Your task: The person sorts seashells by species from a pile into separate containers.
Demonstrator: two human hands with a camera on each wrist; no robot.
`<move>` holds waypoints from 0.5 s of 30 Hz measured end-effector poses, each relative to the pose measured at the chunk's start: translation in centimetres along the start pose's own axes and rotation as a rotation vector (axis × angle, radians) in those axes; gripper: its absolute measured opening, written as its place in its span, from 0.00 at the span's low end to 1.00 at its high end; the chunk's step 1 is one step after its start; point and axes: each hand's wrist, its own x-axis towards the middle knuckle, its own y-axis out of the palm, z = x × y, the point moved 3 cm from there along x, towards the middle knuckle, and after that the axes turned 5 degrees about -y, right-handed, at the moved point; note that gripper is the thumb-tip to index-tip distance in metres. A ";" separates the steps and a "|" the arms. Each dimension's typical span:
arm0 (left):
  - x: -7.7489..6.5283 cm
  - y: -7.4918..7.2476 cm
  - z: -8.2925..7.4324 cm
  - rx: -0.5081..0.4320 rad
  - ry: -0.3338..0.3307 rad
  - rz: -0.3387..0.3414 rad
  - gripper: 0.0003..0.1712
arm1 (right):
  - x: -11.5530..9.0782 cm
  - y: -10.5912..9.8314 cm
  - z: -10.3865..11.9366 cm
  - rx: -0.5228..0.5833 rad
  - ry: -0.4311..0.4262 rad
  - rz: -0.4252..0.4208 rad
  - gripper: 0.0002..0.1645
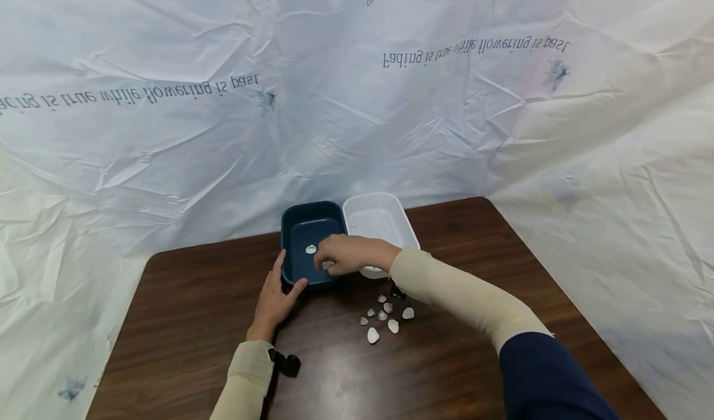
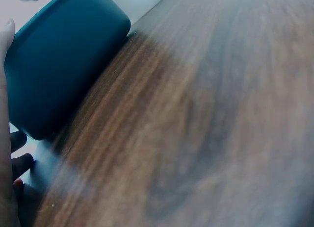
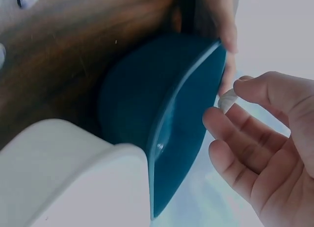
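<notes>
My right hand (image 1: 347,254) is over the dark blue tray (image 1: 287,222), pinching a small pale seashell (image 3: 227,100) between thumb and fingertips. Another white seashell (image 1: 310,249) lies on the floor of that tray. At the tray's near left corner, my left hand (image 1: 273,302) rests against the outside and rim, thumb and fingers spread apart. The left wrist view shows only the edge of this hand beside the blue wall. Several white and greyish seashells (image 1: 382,315) lie scattered on the table, nearer than the trays.
A white tray (image 1: 379,218) stands right beside the blue one, partly hidden by my right forearm. Both sit on a dark wooden table (image 1: 184,296) near its far edge. Printed white cloth (image 1: 312,116) hangs behind and around the table.
</notes>
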 end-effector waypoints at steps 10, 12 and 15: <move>-0.1 0.0 0.0 -0.008 -0.011 0.012 0.54 | 1.9 0.4 -2.7 0.020 0.093 -0.017 0.14; -0.1 -0.1 0.0 -0.008 -0.012 0.006 0.54 | 2.2 0.4 -3.1 0.035 0.097 -0.023 0.13; -0.1 0.0 -0.1 -0.008 -0.008 -0.004 0.54 | 2.3 0.4 -3.7 0.049 0.101 -0.037 0.11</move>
